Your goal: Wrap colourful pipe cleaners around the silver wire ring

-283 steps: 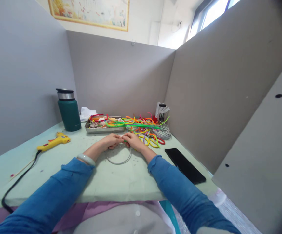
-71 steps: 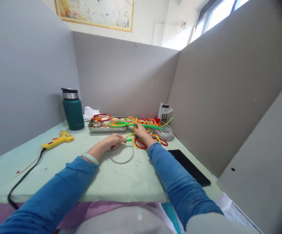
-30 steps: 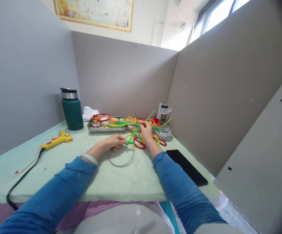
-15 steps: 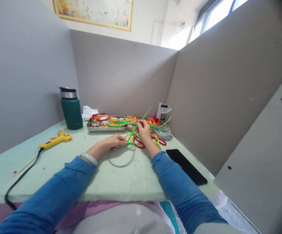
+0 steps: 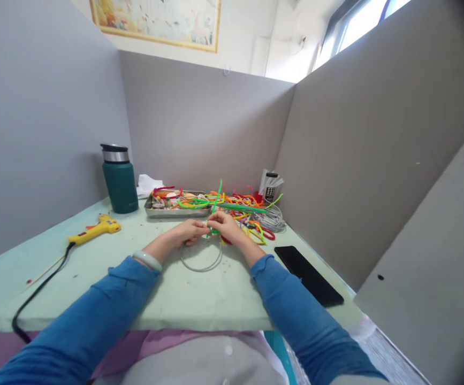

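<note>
My left hand [image 5: 192,231] is closed in a pinch on a thin grey wire ring [image 5: 202,269], close to where green is wound on it. The ring hangs in a loop below the fingers, just over the table. My right hand [image 5: 222,224] pinches a green pipe cleaner [image 5: 218,195] beside the left fingertips, and its free end sticks up above the hand. Fingers hide most of the spot where the pipe cleaner meets the ring. Behind the hands lies a pile of coloured pipe cleaners [image 5: 251,206].
A metal tray [image 5: 175,213] of small parts stands at the back. To the left are a green bottle [image 5: 120,184] and a yellow glue gun [image 5: 95,230] with a black cord. A black phone [image 5: 307,275] lies at the right. Grey partitions [image 5: 207,117] enclose the table.
My right hand has come down and left, right up against the left fingertips. The free end of the green pipe cleaner stands more upright. My left hand has barely moved.
</note>
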`<state>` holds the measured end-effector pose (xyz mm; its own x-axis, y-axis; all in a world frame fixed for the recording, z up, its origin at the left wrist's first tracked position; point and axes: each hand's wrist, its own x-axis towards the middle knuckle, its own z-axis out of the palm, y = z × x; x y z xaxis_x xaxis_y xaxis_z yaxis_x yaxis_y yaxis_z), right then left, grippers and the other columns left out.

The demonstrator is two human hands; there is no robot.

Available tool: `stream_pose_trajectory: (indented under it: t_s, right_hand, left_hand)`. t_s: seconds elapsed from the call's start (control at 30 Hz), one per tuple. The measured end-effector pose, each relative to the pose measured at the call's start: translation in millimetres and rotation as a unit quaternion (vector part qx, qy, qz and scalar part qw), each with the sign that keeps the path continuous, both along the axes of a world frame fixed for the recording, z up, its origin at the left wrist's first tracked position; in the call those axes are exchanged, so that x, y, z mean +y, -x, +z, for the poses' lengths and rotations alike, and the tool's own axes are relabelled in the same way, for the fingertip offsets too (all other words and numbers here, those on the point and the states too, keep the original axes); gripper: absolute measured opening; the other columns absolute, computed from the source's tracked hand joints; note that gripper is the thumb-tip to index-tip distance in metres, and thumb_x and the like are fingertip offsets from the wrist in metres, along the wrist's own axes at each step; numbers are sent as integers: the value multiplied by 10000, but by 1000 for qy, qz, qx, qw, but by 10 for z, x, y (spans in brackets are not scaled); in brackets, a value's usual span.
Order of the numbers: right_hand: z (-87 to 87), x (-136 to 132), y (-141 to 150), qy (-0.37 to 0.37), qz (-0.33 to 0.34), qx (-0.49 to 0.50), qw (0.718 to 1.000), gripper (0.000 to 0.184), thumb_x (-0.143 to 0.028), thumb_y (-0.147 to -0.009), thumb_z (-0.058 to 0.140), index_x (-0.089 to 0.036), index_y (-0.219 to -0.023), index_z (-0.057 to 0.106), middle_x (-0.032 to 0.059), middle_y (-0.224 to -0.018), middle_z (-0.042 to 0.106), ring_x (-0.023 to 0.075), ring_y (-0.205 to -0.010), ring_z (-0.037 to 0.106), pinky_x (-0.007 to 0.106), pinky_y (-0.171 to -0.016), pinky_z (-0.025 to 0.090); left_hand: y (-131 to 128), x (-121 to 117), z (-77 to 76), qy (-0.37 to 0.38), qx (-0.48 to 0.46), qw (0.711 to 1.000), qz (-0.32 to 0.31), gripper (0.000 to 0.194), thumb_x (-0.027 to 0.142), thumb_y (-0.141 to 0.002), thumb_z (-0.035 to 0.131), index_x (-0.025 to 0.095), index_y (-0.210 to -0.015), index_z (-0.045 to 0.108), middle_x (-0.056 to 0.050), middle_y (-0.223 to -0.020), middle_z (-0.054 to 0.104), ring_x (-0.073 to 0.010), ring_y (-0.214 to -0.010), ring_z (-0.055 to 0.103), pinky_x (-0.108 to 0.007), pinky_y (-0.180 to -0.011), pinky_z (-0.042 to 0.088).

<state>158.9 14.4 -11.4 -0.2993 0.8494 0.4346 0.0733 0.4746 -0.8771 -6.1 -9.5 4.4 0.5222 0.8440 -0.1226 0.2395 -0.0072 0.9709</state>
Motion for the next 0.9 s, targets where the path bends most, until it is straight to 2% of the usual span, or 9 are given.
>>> stream_pose_trajectory:
  t_s: [0.2, 0.33, 0.57, 0.77, 0.9]
  right_hand:
    - [-42, 6, 32, -17, -32, 7, 999, 115, -229, -628, 602, -160, -715, 571, -29, -652, 577, 91, -586, 515, 218, -575, 406]
    - [-63, 21, 24, -26, -42, 25, 998, 106, -238, -655, 571, -174, -739, 562, -36, -634, 564, 86, -528, 498, 208, -515, 394]
    - [-86, 34, 17, -35, -41, 35, 998, 105, -248, -679, 553, -176, -754, 551, -34, -627, 546, 84, -479, 491, 203, -458, 382]
    - [-86, 35, 18, -27, -36, 46, 998, 124, -266, -686, 552, -179, -775, 548, -37, -622, 552, 76, -453, 474, 196, -436, 370]
    - [-81, 25, 14, -20, -26, 44, 998, 134, -274, -685, 559, -179, -778, 552, -32, -635, 563, 74, -458, 478, 195, -439, 373]
  left_hand:
    - [12, 1, -6, -28, 10, 1000, -11, 417, 520, -570, 681, 174, -689, 480, 102, -451, 225, -36, -376, 173, -203, -358, 128]
    - [7, -12, -1, -43, 14, 999, -21, 411, 502, -559, 693, 170, -696, 494, 99, -459, 253, -35, -378, 191, -201, -360, 149]
    - [-11, -14, -1, -48, 24, 998, -16, 424, 515, -548, 690, 163, -692, 502, 98, -463, 257, -34, -378, 191, -200, -357, 140]
    - [1, -1, -14, -52, 8, 997, -47, 392, 504, -592, 664, 167, -663, 477, 93, -464, 262, -37, -382, 200, -199, -361, 163]
    - [0, -2, -10, -55, 14, 997, -43, 399, 504, -578, 673, 164, -649, 477, 88, -464, 279, -35, -377, 212, -201, -362, 170]
